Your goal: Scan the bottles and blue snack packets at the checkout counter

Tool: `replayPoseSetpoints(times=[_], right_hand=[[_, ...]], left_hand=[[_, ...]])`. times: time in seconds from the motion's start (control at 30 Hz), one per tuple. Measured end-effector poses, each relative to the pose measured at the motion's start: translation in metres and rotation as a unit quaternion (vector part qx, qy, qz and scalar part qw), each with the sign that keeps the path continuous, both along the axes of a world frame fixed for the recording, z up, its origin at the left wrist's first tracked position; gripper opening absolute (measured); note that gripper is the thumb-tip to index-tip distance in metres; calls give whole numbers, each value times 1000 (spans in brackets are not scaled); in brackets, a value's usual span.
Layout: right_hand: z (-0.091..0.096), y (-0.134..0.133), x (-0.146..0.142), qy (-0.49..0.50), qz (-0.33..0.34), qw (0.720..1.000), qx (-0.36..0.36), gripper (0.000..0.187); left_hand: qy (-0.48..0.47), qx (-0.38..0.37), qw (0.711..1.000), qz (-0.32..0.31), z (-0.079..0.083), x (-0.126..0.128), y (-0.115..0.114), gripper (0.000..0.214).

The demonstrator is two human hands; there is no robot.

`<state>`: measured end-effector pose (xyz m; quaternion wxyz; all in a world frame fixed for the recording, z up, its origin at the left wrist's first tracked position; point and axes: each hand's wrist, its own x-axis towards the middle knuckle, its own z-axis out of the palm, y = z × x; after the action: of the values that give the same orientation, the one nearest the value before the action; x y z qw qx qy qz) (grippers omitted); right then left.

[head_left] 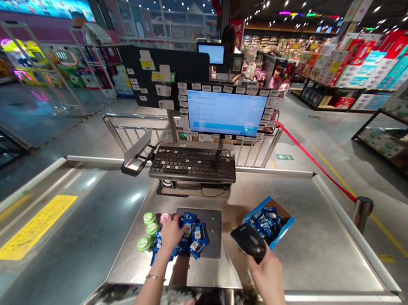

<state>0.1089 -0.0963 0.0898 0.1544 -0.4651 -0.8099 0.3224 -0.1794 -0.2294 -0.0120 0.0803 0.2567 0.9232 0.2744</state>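
Through the head view, reading it as a clock with twelve at the top, I have my right hand (265,271) between four and five, wrapped firmly around a black handheld scanner (249,240). My left hand (173,232) is just past six, fingers bent down over the loose blue packets (199,236); I cannot tell whether they pinch one.

I judge the work to be partway: blue packets lie in two places, some boxed and a good number loose at six, partly on the dark flat plate (215,238). I can't make out which have been scanned, and the text on the monitor (224,114), between twelve and one, is too blurred to settle it.

As for containers, the blue-edged open box (285,229) is at four, with packets (266,221) heaped inside and some bare brown wall showing. The scanner overlaps its near edge from my viewpoint; contact is unclear. Three green round tubs (144,244) line up at seven, with a pink one (164,217) by my left fingers. Their contents I can't see.
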Motion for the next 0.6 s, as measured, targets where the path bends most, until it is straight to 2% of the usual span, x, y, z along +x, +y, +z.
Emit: replayPoseSetpoints(times=[0.07,0.13,0.23,0.3,0.33,0.4,0.47,0.53,0.6], right_hand=[[0,3,4,-4,-17,1000,-6,41],[0,8,11,0,-46,999,-10,42],[-3,16,28,29,-106,994,-4,47],[-4,22,42,43,-150,988,6,51],[-5,24,50,44,-173,984,10,51],[-5,28,64,45,-214,976,12,51],[-5,31,78,54,-245,968,13,49],[-5,32,89,67,-263,962,11,48],[-6,33,97,82,-274,958,5,46]], left_hand=[[93,-48,994,-23,5,8,10,41],[146,-40,986,-63,13,21,27,39],[149,68,975,-148,25,53,68,30],[111,135,960,-220,29,82,103,27],[86,145,950,-262,30,98,122,26],[44,90,926,-364,26,128,160,27],[30,-26,906,-422,19,150,195,27],[30,-110,893,-434,9,165,224,26],[32,-149,890,-430,-1,172,247,31]])
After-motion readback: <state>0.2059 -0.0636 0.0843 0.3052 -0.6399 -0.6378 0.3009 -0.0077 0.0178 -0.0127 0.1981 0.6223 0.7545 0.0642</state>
